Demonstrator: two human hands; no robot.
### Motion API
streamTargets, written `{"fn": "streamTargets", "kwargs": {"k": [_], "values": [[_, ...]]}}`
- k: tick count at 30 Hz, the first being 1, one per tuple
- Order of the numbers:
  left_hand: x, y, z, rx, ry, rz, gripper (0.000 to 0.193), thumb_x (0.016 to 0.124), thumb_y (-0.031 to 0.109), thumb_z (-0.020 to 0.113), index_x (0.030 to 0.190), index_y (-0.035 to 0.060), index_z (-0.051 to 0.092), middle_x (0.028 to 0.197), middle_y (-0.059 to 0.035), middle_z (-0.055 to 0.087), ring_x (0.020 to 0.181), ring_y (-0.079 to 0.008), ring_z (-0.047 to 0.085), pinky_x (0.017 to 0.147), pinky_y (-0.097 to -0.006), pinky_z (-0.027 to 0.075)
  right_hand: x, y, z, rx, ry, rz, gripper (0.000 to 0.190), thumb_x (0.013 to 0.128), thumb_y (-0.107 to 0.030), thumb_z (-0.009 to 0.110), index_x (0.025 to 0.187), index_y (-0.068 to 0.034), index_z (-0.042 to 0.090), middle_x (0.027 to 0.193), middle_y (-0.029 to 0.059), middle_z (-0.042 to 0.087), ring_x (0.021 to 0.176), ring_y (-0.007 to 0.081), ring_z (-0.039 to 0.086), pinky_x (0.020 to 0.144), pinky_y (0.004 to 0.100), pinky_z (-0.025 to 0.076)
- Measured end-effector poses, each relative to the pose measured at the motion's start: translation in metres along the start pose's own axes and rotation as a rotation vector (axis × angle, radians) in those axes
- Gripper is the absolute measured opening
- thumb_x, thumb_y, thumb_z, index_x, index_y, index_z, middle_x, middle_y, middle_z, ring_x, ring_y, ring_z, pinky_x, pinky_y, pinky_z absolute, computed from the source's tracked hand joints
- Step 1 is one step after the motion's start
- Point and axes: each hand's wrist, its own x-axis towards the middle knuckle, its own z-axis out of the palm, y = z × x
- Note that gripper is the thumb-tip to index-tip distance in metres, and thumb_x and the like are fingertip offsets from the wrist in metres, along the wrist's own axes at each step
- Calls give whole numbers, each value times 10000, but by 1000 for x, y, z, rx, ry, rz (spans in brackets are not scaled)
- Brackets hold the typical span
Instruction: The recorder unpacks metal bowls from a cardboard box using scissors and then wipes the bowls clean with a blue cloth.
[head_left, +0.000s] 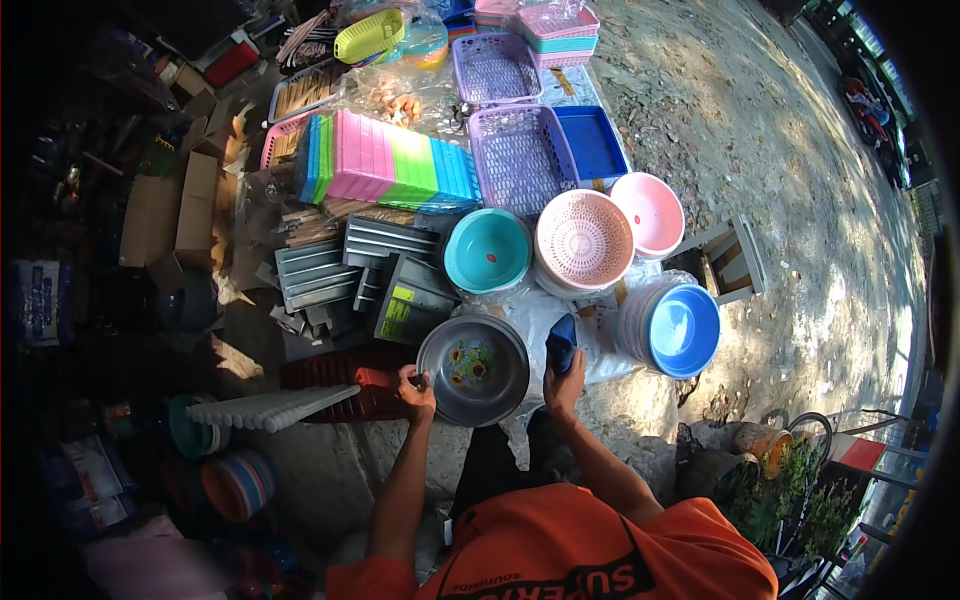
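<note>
A grey metal basin (491, 401) with a printed sunflower design inside stands before me, with more rims showing beneath its own. My left hand (417, 391) grips its left rim, thumb and fingers at the edge. To the right of the basin, my right hand (565, 384) holds a bunched dark blue cloth (561, 341) above clear plastic sheeting (598, 352). Just beyond the basin sit a teal plastic basin (480, 259) and a pink perforated basket (585, 244). Stacked grey plastic dustpans (412, 300), one bearing a yellow-green label, lie at its far left.
Stacked blue basins (679, 330) stand right, near a pink basin (651, 214) and a grey stool (731, 259). Farther back are purple baskets (517, 161), a blue tray (589, 141) and wrapped coloured plastic goods (397, 161). A white ribbed object (274, 409) juts out left.
</note>
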Motion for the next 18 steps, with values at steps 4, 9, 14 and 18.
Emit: {"fn": "streamTargets", "kwargs": {"k": [4,9,14,18], "values": [[8,-23,-8,-98,-88,75,313,859,43,717,1113,33,533,964,-60,581,860,-173,575,775,-338,493,-4,-9,15,44,-275,14,417,851,-315,735,1062,1,565,997,257,643,974,449,625,829,478,491],[2,-23,-12,-105,-163,117,340,818,33,742,1086,40,533,892,-44,585,794,-154,557,721,-316,482,8,5,11,12,-292,-8,425,821,-329,751,1039,2,598,897,235,684,852,424,677,743,468,519],[0,-10,-4,3,-137,203,333,823,9,708,1106,47,535,968,-105,566,821,-223,568,756,-352,491,6,24,12,23,-234,-100,389,854,-318,732,1013,13,605,710,198,664,634,324,692,590,432,516],[1,0,-9,118,-137,305,370,815,-6,690,1154,38,550,1025,-161,594,899,-310,621,782,-396,510,-12,-10,-11,46,-329,-1,352,891,-275,696,1047,24,597,806,223,674,745,374,687,675,453,522]]}}
